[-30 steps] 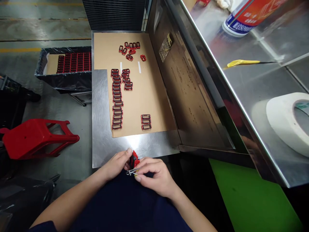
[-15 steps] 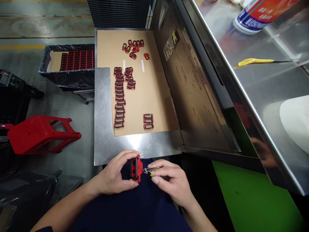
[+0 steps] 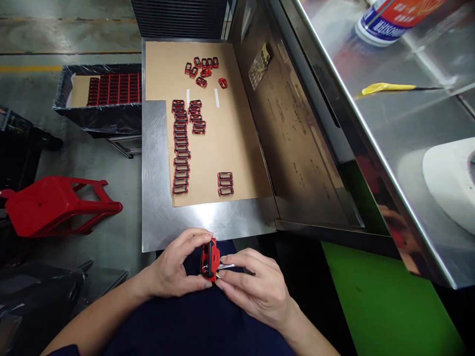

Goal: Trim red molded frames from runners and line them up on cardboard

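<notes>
Between the thumb and fingers of my left hand point(image 3: 181, 264), a red plastic part with a black frame point(image 3: 214, 259) is held upright by its two ends, just past the near table edge. My right hand point(image 3: 256, 282) is closed on a slim silver tool point(image 3: 226, 266), pinched between thumb and fingers. The tool meets the right side of the red part, and a bit of shiny metal shows inside the part's frame. My fingers hide most of the tool, so I cannot tell its exact kind.
Red-and-black parts stand in a long column point(image 3: 181, 148) on the cardboard sheet point(image 3: 208, 163), with a loose group point(image 3: 201, 81) behind. A lined bin point(image 3: 96, 111) holds rows of them. A red stool point(image 3: 48, 205) lies left; a steel shelf point(image 3: 393, 133) with a spray can point(image 3: 386, 24) overhangs right.
My right hand has moved left and brought the silver tool up to the red part. My left hand keeps hold of the part, which is turned slightly. The view has shifted a little.
</notes>
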`<state>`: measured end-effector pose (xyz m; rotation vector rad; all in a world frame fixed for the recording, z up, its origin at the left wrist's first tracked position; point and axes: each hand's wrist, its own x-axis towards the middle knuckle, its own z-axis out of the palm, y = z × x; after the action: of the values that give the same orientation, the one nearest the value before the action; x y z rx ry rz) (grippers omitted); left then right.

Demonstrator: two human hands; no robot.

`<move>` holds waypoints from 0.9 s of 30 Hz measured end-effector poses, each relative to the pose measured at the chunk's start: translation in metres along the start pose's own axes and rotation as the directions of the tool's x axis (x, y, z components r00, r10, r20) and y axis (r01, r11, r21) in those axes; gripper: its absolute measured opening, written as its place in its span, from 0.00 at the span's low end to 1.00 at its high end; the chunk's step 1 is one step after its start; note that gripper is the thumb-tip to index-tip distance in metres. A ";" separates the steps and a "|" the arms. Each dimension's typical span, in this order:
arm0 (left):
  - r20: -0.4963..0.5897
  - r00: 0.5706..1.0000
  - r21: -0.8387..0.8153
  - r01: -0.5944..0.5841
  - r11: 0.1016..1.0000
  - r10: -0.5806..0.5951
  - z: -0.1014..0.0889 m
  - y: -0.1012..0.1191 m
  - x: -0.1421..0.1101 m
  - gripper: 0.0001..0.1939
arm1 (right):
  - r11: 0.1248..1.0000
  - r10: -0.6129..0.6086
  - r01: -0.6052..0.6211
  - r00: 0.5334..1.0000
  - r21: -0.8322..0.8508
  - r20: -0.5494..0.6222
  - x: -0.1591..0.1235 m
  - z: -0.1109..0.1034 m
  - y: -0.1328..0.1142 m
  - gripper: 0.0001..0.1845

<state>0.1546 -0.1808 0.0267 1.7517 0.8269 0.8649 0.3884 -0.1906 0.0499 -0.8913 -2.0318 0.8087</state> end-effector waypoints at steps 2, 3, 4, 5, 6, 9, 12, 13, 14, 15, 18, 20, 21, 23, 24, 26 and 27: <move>-0.015 1.000 -0.007 0.001 1.000 -0.001 0.001 -0.001 0.000 0.41 | 1.000 -0.006 0.006 1.000 0.003 -0.007 0.000 0.000 0.000 0.05; -0.019 1.000 -0.008 0.002 1.000 -0.003 0.001 -0.002 0.000 0.42 | 1.000 -0.010 0.010 1.000 -0.002 -0.009 0.001 0.001 0.000 0.05; -0.023 1.000 -0.009 0.003 1.000 -0.003 0.001 -0.002 0.000 0.42 | 1.000 -0.013 0.013 1.000 -0.006 -0.010 0.001 0.001 0.000 0.05; -0.025 1.000 -0.009 0.004 1.000 -0.004 0.001 -0.002 0.000 0.41 | 1.000 -0.015 0.015 1.000 -0.010 -0.011 0.002 0.001 0.000 0.04; -0.027 1.000 -0.011 0.006 1.000 -0.007 0.001 -0.002 0.000 0.41 | 1.000 -0.016 0.016 1.000 -0.012 -0.012 0.002 0.001 0.000 0.04; -0.030 0.999 -0.011 0.015 1.000 -0.016 0.001 -0.003 0.000 0.41 | 1.000 -0.015 0.015 1.000 -0.011 -0.018 0.003 0.001 0.000 0.03; -0.031 0.999 -0.003 0.011 1.000 -0.011 0.000 -0.002 0.000 0.40 | 1.000 -0.007 0.007 1.000 -0.012 -0.023 0.003 0.001 0.000 0.03; -0.031 1.000 0.001 0.005 1.000 -0.005 0.000 -0.002 0.001 0.40 | 1.000 -0.006 0.006 1.000 -0.012 -0.023 0.003 0.001 0.000 0.03; -0.029 1.000 0.004 0.001 1.000 -0.001 0.000 -0.002 0.001 0.40 | 1.000 -0.007 0.006 1.000 -0.013 -0.022 0.002 0.001 0.000 0.04; -0.027 1.000 0.007 -0.001 1.000 0.002 0.000 -0.002 0.002 0.40 | 1.000 -0.006 0.006 1.000 -0.014 -0.019 0.002 0.001 0.000 0.04; -0.020 1.000 0.019 -0.002 1.000 0.003 0.000 -0.001 0.003 0.41 | 1.000 -0.002 0.002 1.000 -0.023 0.006 0.001 0.000 0.000 0.03; -0.016 1.000 0.033 0.001 0.999 -0.001 0.000 -0.001 0.003 0.41 | 1.000 0.011 -0.010 1.000 -0.027 0.027 0.000 -0.001 0.000 0.04; -0.015 1.000 0.043 0.000 0.999 0.001 0.000 -0.002 0.003 0.41 | 1.000 0.017 -0.016 0.999 -0.025 0.037 0.000 -0.002 0.000 0.04; -0.005 1.000 0.065 -0.001 0.998 0.001 -0.001 -0.002 0.003 0.41 | 0.999 0.029 -0.028 0.998 -0.016 0.058 -0.001 -0.002 0.000 0.05; 0.002 1.000 0.073 -0.005 0.997 0.005 -0.001 -0.003 0.003 0.42 | 0.999 0.035 -0.034 0.997 -0.011 0.068 -0.001 -0.002 0.000 0.06; 0.017 1.000 0.081 -0.014 0.997 0.013 -0.002 -0.004 0.002 0.42 | 0.999 0.044 -0.044 0.995 -0.001 0.086 -0.001 -0.001 0.000 0.07; 0.023 1.000 0.081 -0.016 0.997 0.015 -0.002 -0.005 0.002 0.43 | 0.999 0.050 -0.051 0.994 0.003 0.095 -0.001 -0.001 0.000 0.07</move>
<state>0.1531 -0.1769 0.0232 1.8378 0.8452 0.8304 0.3899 -0.1912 0.0499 -0.9202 -2.0952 0.8988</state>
